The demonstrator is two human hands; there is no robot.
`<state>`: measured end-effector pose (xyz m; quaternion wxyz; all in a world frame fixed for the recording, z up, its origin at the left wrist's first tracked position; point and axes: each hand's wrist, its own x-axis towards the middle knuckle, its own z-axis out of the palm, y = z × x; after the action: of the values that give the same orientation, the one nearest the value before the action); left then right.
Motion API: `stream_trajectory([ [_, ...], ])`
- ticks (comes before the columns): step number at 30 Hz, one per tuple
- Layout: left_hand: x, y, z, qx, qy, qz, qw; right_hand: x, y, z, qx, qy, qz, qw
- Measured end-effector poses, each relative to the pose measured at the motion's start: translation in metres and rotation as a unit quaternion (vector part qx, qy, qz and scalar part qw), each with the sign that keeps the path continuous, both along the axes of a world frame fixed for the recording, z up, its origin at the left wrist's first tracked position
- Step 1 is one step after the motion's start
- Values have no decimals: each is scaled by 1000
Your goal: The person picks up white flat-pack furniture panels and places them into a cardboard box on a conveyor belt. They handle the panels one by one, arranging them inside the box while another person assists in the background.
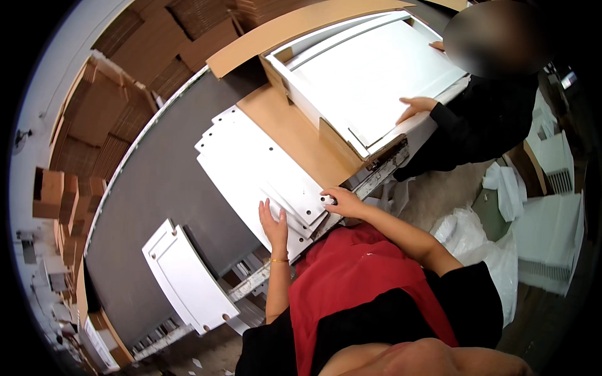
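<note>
A stack of white panels (248, 150) with small dark holes lies on the grey conveyor belt (157, 163) in front of me. Its panels are slightly fanned out, so several edges and corners show. My left hand (274, 225) is at the stack's left side, fingers stretched and apart, holding nothing. At the near right corner, my right hand (346, 203) has its bent fingers on the edge of a white panel (301, 182). Farther left along the belt, a white framed panel (188, 279) lies apart from both hands.
Beyond the stack, an open cardboard box (298, 131) holds white furniture parts (370, 75). A co-worker in black sleeves (461, 128) has both hands on them. Stacked cardboard (100, 125) stands across the belt. Plastic wrap (467, 241) and white sheets (549, 238) lie at right.
</note>
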<state>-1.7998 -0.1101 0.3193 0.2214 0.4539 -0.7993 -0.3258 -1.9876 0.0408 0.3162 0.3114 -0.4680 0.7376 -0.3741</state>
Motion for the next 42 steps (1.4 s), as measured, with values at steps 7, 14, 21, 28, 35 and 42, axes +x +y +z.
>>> stream_trajectory([
  [7, 7, -16, -15, 26, 33, 3, 999, 16, -42, -14, 15, -69, 68, 995],
  [14, -8, -13, -15, 17, 7, 15, 1000, -6, -48, -17, 48, -77, 136, 986],
  [21, -41, -6, -2, -20, 22, 50, 998, -36, -41, -8, 12, -80, 192, 978],
  [28, -79, 39, -23, 1, 3, 15, 1000, -71, -14, -25, -25, -94, 159, 983],
  [35, -128, 47, -18, -18, 0, -23, 1000, -88, 9, -36, -27, -159, 209, 965],
  [42, -142, 56, -14, -20, 0, -29, 999, -91, 16, -37, -43, -136, 224, 964],
])
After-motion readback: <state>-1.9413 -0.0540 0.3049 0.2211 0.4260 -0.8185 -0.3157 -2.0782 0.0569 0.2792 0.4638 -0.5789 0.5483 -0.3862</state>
